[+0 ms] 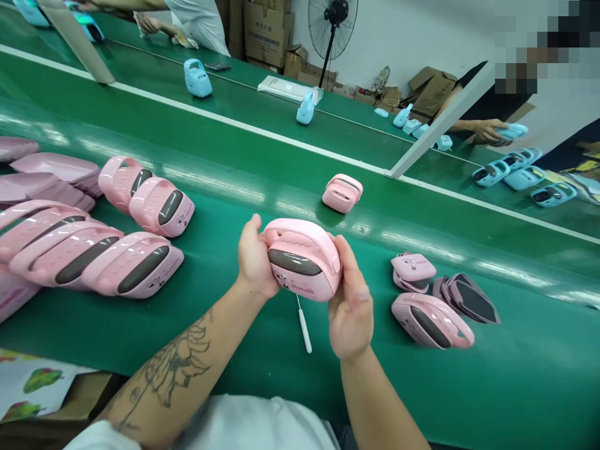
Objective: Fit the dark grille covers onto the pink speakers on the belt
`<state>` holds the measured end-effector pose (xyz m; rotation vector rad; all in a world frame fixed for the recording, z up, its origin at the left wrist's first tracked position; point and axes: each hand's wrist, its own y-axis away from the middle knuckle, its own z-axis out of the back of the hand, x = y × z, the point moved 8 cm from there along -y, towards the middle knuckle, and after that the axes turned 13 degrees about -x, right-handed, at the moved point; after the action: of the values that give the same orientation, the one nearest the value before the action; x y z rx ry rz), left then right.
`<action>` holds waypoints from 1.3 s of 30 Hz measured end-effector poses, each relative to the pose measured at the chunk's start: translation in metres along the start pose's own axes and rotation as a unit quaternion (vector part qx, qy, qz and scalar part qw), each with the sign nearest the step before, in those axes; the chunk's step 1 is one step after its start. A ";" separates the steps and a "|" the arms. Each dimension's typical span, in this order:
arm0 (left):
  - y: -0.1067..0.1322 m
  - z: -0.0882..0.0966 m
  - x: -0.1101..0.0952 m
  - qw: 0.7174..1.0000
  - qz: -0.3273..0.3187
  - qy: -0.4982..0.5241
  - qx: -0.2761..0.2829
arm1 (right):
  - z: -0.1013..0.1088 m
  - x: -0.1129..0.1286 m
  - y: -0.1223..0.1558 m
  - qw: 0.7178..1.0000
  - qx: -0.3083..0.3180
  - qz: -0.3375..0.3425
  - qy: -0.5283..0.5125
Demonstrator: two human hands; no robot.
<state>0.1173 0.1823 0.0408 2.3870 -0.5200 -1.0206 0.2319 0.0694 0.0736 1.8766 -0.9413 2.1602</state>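
Between my two hands is a pink plastic casing (304,284) with a carry handle, a dark oval window and small printed figures on its front. My left hand (255,259) grips its left end, thumb up. At the right end, my right hand (351,306) closes round it, with some fingers hidden behind. Below the casing, a thin screwdriver (305,331) with a white handle lies on the green work surface (262,350). Another pink casing (432,322) rests to the right of my right hand, beside small pink covers (415,267) and a pile of dark-faced panels (469,297).
Several pink casings (134,265) and paler pink shells (56,172) crowd the left side. One pink casing (342,192) sits on the conveyor belt ahead. Beyond a white rail (253,130), blue casings (197,78) stand near other people's hands (490,131). A fan (335,15) stands behind.
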 end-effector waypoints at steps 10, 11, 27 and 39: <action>0.030 -0.010 -0.007 0.972 -0.087 -0.096 0.196 | 0.008 -0.014 -0.010 0.971 -0.096 -0.143 -0.168; 0.040 -0.012 -0.008 0.957 -0.136 -0.113 0.231 | 0.007 -0.017 -0.012 0.959 -0.101 -0.162 -0.207; -0.016 0.009 -0.026 0.783 -0.432 -0.439 0.091 | 0.096 -0.035 -0.113 0.959 -0.123 -0.160 0.198; -0.067 0.037 -0.015 0.759 -0.413 -0.485 0.134 | 0.178 -0.117 -0.227 0.774 -0.176 -0.239 0.559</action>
<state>0.0899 0.2334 -0.0108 2.1119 0.1709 -2.7872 0.5175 0.1912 0.0535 0.3476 -0.4405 2.0062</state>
